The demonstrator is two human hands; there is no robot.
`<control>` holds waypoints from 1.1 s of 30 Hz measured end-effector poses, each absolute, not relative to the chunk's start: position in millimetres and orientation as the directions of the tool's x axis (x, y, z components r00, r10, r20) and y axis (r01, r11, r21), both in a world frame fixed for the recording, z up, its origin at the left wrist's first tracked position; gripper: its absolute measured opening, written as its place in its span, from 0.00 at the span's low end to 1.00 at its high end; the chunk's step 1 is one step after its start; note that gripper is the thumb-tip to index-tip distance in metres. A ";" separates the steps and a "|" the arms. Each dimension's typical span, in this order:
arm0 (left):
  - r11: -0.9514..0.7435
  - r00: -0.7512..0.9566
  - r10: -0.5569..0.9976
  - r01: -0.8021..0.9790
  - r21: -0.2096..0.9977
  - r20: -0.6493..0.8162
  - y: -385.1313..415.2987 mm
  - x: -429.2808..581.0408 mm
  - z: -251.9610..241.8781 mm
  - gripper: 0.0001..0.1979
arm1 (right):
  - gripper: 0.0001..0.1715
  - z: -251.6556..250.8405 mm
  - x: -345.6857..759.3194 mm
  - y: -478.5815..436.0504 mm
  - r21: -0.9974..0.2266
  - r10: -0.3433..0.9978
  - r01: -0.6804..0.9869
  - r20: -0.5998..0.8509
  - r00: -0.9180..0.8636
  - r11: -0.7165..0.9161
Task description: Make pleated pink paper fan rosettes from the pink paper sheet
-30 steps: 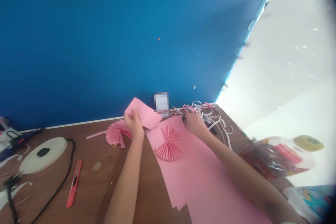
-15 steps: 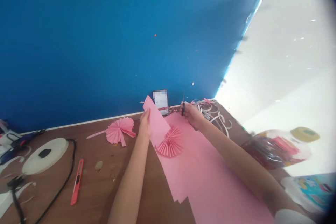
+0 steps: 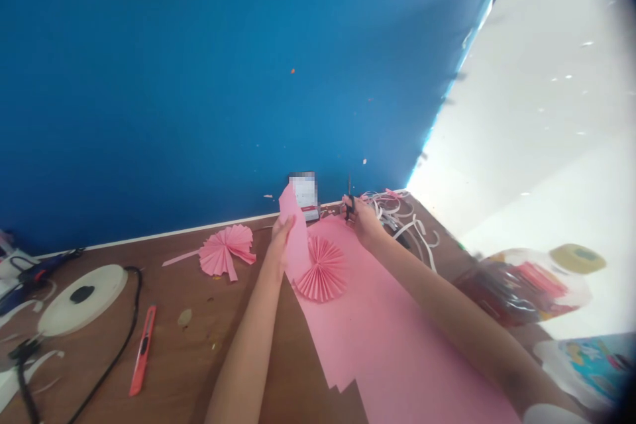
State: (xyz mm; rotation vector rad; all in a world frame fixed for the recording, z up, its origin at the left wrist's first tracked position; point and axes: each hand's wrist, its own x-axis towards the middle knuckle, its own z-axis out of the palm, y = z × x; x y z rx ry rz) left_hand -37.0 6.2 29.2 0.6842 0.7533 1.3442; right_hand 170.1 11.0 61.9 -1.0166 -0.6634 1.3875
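My left hand is closed on a piece of pink paper, which stands up above the table. My right hand grips black-handled scissors with the blades pointing up, apart from the paper. Between the hands, a round pleated pink paper fan lies on a large pink sheet. The sheet stretches under my right forearm and has a stepped cut edge. Left of my left hand rests another pleated pink fan, with a narrow strip sticking out.
A phone leans on the blue wall. Curled white strips lie behind my right hand. On the left are a red box cutter, a pale round disc and a black cable. A clear container stands right.
The pink paper in my left hand has turned more upright and narrower to view, uncovering more of the fan. The scissors have tilted slightly in my right hand.
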 end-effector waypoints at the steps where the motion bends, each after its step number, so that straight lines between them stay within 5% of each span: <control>1: 0.114 0.067 0.994 -0.578 0.808 -0.092 6.5 -36.9 27.6 0.22 | 0.21 63.4 167.6 8.1 -0.895 0.980 -0.442 -0.140 0.139 -0.065; 9: 0.116 0.060 0.993 -0.547 0.829 -0.099 6.7 -27.8 15.0 0.24 | 0.28 65.8 150.0 -8.2 -0.984 0.999 -0.170 0.048 0.020 0.050; 15: 0.121 0.124 0.990 -0.497 0.859 -0.067 1.5 -23.7 13.7 0.28 | 0.24 58.5 141.6 -10.4 -0.999 0.993 -0.025 -0.023 -0.120 -0.026; 26: -0.041 0.102 0.989 -0.488 0.872 0.104 0.6 -16.5 19.1 0.40 | 0.19 51.0 149.3 -2.8 -0.995 0.996 -0.051 0.083 -0.007 0.083; 33: -0.074 0.075 0.989 -0.496 0.865 0.128 1.6 -19.4 16.0 0.32 | 0.19 49.6 147.2 -3.5 -0.994 0.995 -0.046 0.103 0.005 0.104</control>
